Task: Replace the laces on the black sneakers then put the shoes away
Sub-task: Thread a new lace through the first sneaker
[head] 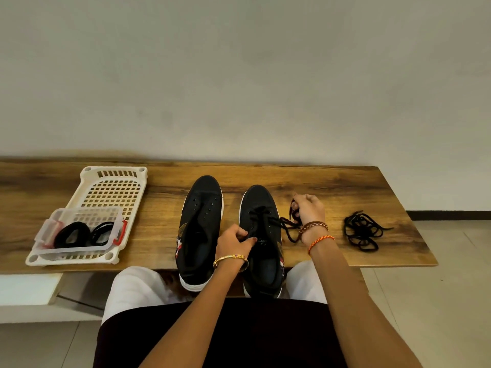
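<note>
Hands (271, 227) between tray (87, 251), loose laces (362, 231)

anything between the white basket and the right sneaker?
Yes, in the head view: the left sneaker, unlaced, stands between the white basket and the right sneaker; otherwise bare wooden table.

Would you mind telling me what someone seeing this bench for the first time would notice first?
Two black sneakers stand mid-bench: the left sneaker has bare eyelets, while the right sneaker is partly laced. The left hand pinches at its tongue and the right hand grips its lace. A loose lace pile lies to the right; a white basket sits left.
</note>
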